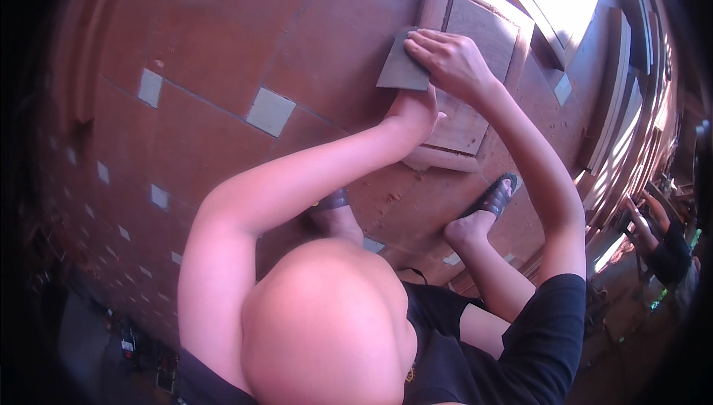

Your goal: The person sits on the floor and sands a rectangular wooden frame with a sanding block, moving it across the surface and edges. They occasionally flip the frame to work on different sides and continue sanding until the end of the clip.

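Observation:
A framed wooden panel (481, 41) with a raised centre lies on the floor in front of me. Over its left edge is a stiff grey sheet that looks like sandpaper (399, 69). My right hand (448, 62) has its fingers closed together on the sheet's upper right edge. Just below, my left hand (422, 111) reaches to the sheet's lower right corner, its thumb sticking out to the side above the panel. The sheet and my right hand hide most of the left fingers, so their grip does not show.
Reddish floor tiles (215, 26) with small pale insets spread left. Another framed panel (558, 4) lies at the far right in bright light, beside long wooden boards (613, 93). My sandalled feet (496, 198) flank the near side. Another person (665, 245) is at the right rim.

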Demonstrator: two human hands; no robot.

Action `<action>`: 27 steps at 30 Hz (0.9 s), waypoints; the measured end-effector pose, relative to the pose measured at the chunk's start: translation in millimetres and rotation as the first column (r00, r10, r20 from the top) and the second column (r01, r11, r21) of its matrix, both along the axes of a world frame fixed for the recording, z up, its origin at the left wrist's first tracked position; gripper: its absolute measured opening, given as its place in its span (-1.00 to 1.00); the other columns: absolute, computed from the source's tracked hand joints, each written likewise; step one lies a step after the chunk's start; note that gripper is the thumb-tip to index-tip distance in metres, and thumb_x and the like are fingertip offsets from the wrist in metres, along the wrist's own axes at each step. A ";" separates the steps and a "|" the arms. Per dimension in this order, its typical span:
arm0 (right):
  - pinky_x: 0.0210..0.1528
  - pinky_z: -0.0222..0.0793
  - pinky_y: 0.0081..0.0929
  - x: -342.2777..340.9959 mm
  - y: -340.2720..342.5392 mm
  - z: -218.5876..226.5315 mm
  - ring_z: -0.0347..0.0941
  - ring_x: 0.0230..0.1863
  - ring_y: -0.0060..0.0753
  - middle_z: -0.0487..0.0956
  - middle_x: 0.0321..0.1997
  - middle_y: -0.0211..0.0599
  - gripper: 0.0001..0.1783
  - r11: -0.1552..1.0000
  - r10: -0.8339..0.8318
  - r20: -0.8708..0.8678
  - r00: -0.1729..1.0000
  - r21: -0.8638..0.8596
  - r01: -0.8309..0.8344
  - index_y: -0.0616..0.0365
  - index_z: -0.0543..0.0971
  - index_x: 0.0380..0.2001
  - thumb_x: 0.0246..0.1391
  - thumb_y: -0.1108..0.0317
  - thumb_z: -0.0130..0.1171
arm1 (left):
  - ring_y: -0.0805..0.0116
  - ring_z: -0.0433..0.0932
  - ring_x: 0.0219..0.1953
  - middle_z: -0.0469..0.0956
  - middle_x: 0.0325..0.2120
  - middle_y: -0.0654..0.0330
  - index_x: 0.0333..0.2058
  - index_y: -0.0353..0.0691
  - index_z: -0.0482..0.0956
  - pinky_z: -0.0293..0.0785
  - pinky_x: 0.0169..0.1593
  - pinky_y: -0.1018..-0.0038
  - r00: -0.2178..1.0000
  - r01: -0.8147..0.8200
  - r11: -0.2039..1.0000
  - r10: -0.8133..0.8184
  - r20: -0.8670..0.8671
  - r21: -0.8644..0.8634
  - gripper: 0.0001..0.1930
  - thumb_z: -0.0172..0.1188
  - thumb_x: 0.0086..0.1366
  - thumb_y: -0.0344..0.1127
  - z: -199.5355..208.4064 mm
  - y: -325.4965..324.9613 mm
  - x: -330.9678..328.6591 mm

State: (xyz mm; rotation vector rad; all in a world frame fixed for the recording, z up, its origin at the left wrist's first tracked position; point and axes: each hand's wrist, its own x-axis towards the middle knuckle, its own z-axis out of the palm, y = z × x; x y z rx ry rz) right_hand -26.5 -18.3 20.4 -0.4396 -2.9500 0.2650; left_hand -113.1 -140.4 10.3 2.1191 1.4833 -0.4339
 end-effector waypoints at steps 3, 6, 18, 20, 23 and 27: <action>-0.07 0.63 -0.39 -8.3 -10.1 2.4 0.65 -0.01 -0.32 0.69 0.00 -0.30 -0.60 0.987 -0.024 0.049 0.999 -0.160 0.032 0.13 0.64 -0.11 -0.13 0.50 0.20 | -0.28 0.08 0.43 0.18 0.36 -0.35 0.31 -0.68 0.17 -0.12 0.50 -0.01 0.998 0.057 0.993 -0.058 -0.010 -0.105 -0.05 -0.09 0.43 0.28 -1.3 6.4 3.3; -0.04 0.62 -0.32 -14.6 30.3 1.4 0.66 -0.02 -0.16 0.70 0.02 -0.24 -0.45 0.984 -0.122 -0.036 0.992 -0.135 0.116 0.03 0.67 -0.03 -0.23 0.54 0.31 | -0.33 0.09 0.43 0.21 0.35 -0.35 0.31 -0.64 0.23 -0.13 0.49 -0.07 0.940 0.236 0.950 -0.170 -0.296 0.203 -0.05 -0.15 0.44 0.32 10.1 -2.7 6.7; -0.15 0.63 -0.35 -19.3 7.9 4.4 0.68 -0.13 -0.20 0.71 -0.03 -0.31 -0.47 0.980 -0.086 0.169 0.982 -0.164 0.114 0.03 0.68 -0.09 -0.28 0.54 0.28 | -0.34 0.03 0.45 0.13 0.39 -0.37 0.27 -0.62 0.31 -0.22 0.50 -0.11 0.947 0.202 0.969 -0.157 -0.281 0.140 -0.04 -0.22 0.44 0.37 12.1 0.7 10.2; -0.17 0.63 -0.33 -25.8 8.5 5.8 0.68 -0.18 -0.15 0.71 -0.06 -0.31 -0.50 0.979 -0.063 0.212 0.975 -0.178 0.102 0.03 0.69 -0.10 -0.25 0.54 0.25 | -0.35 0.03 0.45 0.12 0.40 -0.37 0.27 -0.63 0.32 -0.23 0.50 -0.12 0.954 0.177 0.967 -0.122 -0.275 0.183 -0.03 -0.22 0.43 0.38 9.1 -4.1 9.7; -0.34 0.58 -0.24 -35.8 65.2 0.6 0.66 -0.34 -0.22 0.64 -0.41 -0.35 -0.82 0.989 -0.150 -0.021 0.988 -0.024 0.149 0.07 0.59 -0.34 -0.11 0.43 0.23 | -0.35 0.03 0.45 0.12 0.39 -0.38 0.27 -0.63 0.32 -0.21 0.50 -0.10 0.936 0.217 0.953 -0.142 -0.323 0.213 -0.01 -0.22 0.42 0.40 22.2 2.4 5.5; -0.30 0.55 -0.15 -46.5 110.0 -14.9 0.63 -0.32 0.02 0.65 -0.32 -0.13 -0.74 0.966 -0.235 0.080 0.969 -0.093 0.242 0.14 0.64 -0.29 -0.12 0.56 0.14 | -0.34 0.03 0.45 0.16 0.38 -0.36 0.27 -0.61 0.32 -0.17 0.50 -0.09 0.936 0.259 0.924 -0.167 -0.312 0.283 -0.01 -0.22 0.41 0.41 17.6 3.9 0.3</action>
